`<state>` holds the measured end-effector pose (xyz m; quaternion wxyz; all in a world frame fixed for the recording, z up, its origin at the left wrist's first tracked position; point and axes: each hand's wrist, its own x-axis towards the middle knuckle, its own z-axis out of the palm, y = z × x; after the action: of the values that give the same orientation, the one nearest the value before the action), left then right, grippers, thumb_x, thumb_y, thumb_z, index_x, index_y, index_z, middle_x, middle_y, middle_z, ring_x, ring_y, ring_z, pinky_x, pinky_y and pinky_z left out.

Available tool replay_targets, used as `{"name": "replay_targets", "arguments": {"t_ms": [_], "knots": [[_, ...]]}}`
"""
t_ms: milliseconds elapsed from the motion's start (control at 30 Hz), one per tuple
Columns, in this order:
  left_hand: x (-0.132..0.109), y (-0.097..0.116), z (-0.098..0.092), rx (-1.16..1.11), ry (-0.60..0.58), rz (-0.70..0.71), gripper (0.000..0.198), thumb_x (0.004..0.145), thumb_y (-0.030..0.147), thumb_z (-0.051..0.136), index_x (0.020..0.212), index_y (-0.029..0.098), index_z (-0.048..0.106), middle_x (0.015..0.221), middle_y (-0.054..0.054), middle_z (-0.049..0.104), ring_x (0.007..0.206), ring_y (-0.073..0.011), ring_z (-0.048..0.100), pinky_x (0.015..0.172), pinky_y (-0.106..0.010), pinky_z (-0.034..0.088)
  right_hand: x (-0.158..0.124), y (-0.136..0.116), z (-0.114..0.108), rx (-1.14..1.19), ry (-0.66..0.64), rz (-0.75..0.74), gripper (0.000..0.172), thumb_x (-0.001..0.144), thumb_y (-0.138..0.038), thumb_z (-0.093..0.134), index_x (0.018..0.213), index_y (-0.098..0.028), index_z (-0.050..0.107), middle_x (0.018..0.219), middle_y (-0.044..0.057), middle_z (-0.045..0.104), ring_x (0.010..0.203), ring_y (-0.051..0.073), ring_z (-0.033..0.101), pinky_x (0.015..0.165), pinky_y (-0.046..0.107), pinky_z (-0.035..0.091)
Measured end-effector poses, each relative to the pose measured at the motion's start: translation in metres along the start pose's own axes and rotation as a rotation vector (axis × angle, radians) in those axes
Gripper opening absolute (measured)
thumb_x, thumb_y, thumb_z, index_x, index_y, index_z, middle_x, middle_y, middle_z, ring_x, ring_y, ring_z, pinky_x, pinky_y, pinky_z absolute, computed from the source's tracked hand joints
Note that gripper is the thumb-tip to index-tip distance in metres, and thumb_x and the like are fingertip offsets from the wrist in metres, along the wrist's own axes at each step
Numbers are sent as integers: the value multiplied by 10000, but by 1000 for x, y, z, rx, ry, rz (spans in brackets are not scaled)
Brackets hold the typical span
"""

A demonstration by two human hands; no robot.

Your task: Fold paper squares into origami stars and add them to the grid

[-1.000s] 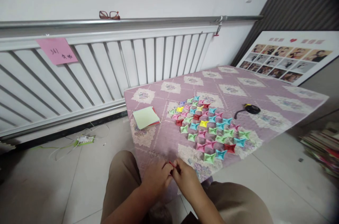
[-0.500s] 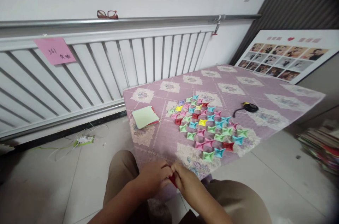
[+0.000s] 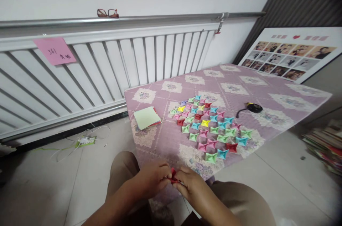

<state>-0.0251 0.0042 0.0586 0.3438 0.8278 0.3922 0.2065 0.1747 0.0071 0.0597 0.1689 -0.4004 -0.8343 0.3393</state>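
Both hands meet over my lap at the near edge of a low table. My left hand (image 3: 153,179) and my right hand (image 3: 191,183) are closed, pinching a small red folded paper piece (image 3: 173,175) between their fingertips. Just beyond them, on the pink patterned tablecloth (image 3: 235,92), lie several small folded paper stars (image 3: 210,124) in green, pink, blue, red and yellow, laid out in rows. A stack of square paper sheets (image 3: 146,117) with a pale green top sheet lies to the left of the stars.
A black tape measure (image 3: 252,107) rests on the cloth to the right. A white radiator (image 3: 107,65) lines the wall, bearing a pink note (image 3: 55,50) and red glasses (image 3: 107,13). A photo board (image 3: 291,53) leans far right. Books (image 3: 324,147) and cables (image 3: 82,142) lie on the floor.
My hands have shifted slightly lower and nearer to me while working the red paper piece; more of it shows between the fingers now. The table items have not moved.
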Motion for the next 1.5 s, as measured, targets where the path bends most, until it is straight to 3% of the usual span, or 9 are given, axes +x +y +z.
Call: {"name": "replay_targets", "arguments": {"t_ms": [133, 200, 300, 400, 633, 800, 1000, 1133, 1500], "knots": [[-1, -4, 19, -300, 216, -214, 275, 748, 129, 553, 1015, 195, 564, 941, -28, 615, 807, -155, 552, 741, -276, 430, 0, -2, 3, 53, 86, 41, 103, 843, -216, 512, 757, -220, 569, 822, 34, 605, 783, 183, 562, 689, 279, 411], [0, -4, 29, -519, 266, -303, 311, 761, 180, 556, 1072, 183, 549, 922, -32, 620, 779, -151, 553, 713, -274, 431, -2, -1, 7, 106, 143, 59, 114, 856, -238, 503, 762, -225, 565, 830, 34, 609, 786, 182, 564, 701, 282, 415], [2, 2, 38, -755, 254, -390, 132, 778, 282, 542, 830, 167, 582, 719, 9, 572, 669, -127, 510, 646, -255, 407, -5, 0, 13, 158, 229, 112, 118, 852, -277, 518, 752, -224, 549, 784, 22, 603, 745, 174, 556, 684, 277, 414], [3, 11, 39, -852, 289, -468, 163, 745, 327, 558, 703, 171, 537, 593, 50, 472, 576, -101, 432, 589, -238, 365, -8, -5, 15, 225, 250, 173, 158, 860, -325, 515, 741, -223, 537, 727, 1, 585, 689, 158, 538, 643, 259, 409], [3, 30, 30, -697, 377, -435, 131, 758, 285, 543, 712, 165, 568, 686, 14, 533, 687, -137, 478, 667, -258, 378, -9, -13, 11, 395, 369, 154, 255, 888, -399, 491, 749, -216, 603, 757, 11, 593, 731, 158, 567, 666, 253, 421], [3, 34, 31, -766, 307, -426, 187, 754, 322, 569, 818, 153, 616, 753, -4, 584, 734, -151, 509, 708, -268, 395, -9, -7, 19, 437, 445, 192, 271, 862, -414, 534, 694, -213, 605, 718, 15, 591, 700, 162, 560, 660, 262, 419], [2, 30, 35, -822, 284, -516, 227, 722, 373, 591, 721, 146, 574, 596, 46, 458, 582, -105, 387, 585, -240, 334, -9, 0, 31, 602, 562, 330, 219, 749, -415, 653, 760, -231, 534, 630, -36, 527, 584, 140, 497, 557, 245, 390], [0, 27, 38, -799, 291, -505, 220, 718, 366, 583, 705, 148, 558, 602, 45, 437, 586, -103, 363, 573, -237, 312, -8, -1, 28, 803, 464, 350, 292, 724, -434, 674, 902, -221, 586, 679, -18, 588, 627, 153, 533, 599, 260, 416], [1, 31, 30, -763, 248, -551, 220, 710, 381, 566, 711, 162, 547, 590, 51, 408, 568, -104, 341, 552, -240, 278, -9, -10, 19, 884, 434, 403, 247, 706, -441, 712, 735, -205, 646, 682, -5, 622, 668, 148, 532, 648, 255, 403]]}}
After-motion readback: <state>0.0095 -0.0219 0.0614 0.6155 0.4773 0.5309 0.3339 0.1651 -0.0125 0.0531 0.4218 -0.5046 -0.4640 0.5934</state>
